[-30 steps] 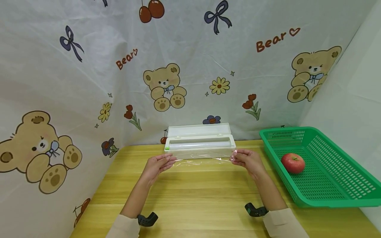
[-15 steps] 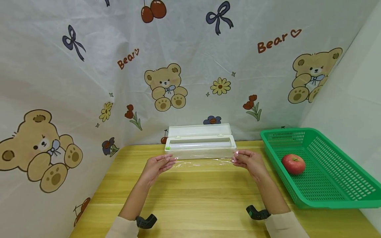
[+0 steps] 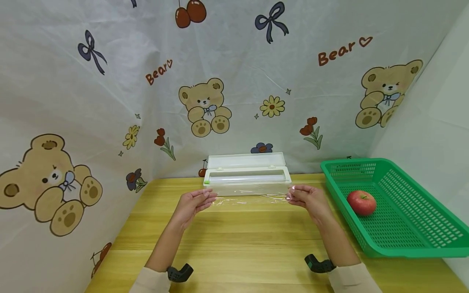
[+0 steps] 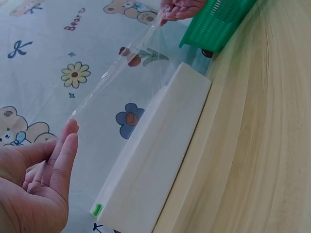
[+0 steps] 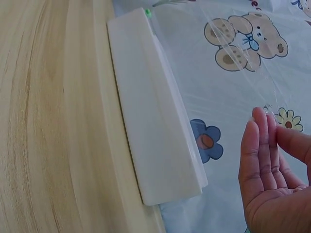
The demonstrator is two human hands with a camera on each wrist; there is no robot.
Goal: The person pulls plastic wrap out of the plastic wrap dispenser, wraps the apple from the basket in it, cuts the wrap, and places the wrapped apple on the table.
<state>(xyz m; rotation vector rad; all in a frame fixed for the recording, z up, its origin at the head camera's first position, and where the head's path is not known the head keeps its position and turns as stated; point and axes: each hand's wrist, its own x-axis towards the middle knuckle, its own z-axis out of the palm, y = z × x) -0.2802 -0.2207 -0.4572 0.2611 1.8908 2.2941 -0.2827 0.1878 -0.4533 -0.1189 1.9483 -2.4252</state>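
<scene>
A sheet of clear plastic wrap [image 3: 253, 191] stretches between my two hands, in front of a white wrap dispenser box [image 3: 249, 189] at the back of the table. My left hand [image 3: 190, 206] pinches the sheet's left corner between thumb and fingers. Its right corner is pinched by my right hand [image 3: 310, 202], where the film bunches at the fingertips. The dispenser's lid [image 3: 245, 160] is raised, and the roll [image 3: 247, 178] lies inside. In the left wrist view the film [image 4: 104, 80] runs taut from one hand to the other, above the box.
On the right stands a green plastic basket [image 3: 406, 252] with a red apple [image 3: 361, 203] in it. A bear-print cloth [image 3: 234, 61] hangs behind the wooden table [image 3: 242, 244]. A green slider [image 3: 207, 182] sits at the dispenser's left end.
The head view has shifted very slightly. Both hands keep their pinch on the plastic wrap and hold nearly the same place.
</scene>
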